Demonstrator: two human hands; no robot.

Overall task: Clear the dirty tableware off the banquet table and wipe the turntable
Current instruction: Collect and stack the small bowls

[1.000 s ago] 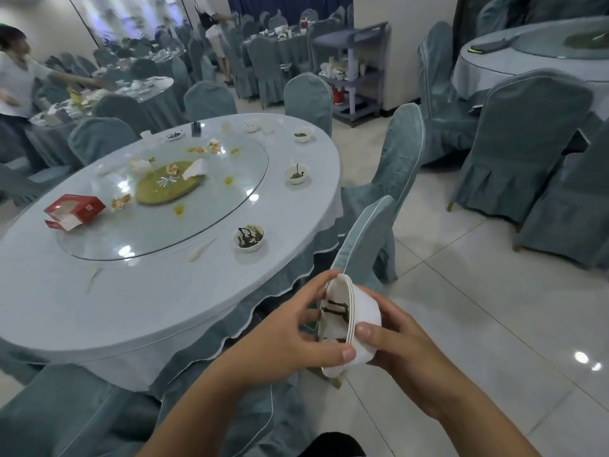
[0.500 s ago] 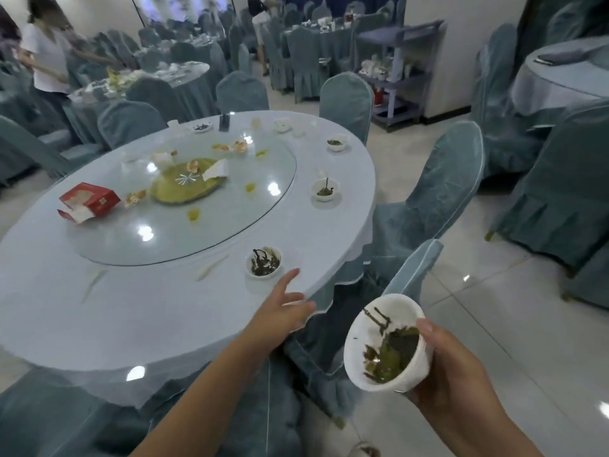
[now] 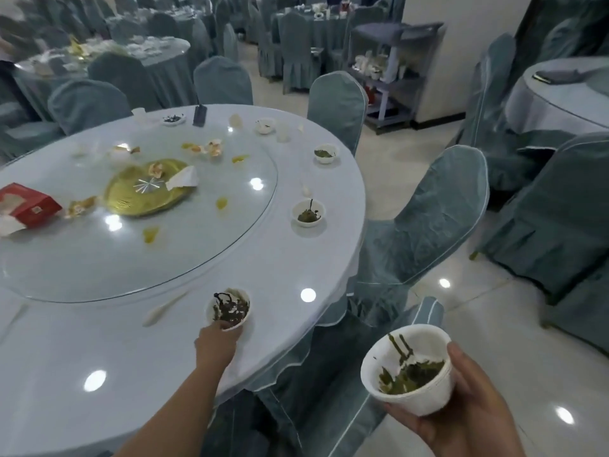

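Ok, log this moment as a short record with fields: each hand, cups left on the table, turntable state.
left hand: left hand grips the nearest cup at the table's near edge
right hand: right hand holds stacked cups with tea leaves
cups still out: two along the right rim
turntable: glass turntable littered with scraps, unwiped

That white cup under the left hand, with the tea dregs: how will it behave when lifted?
The cup looks thin-walled and small, so probably light. Wet leaves cling inside, so tilting may spill dregs. The left hand touches only its near rim; it could tip.
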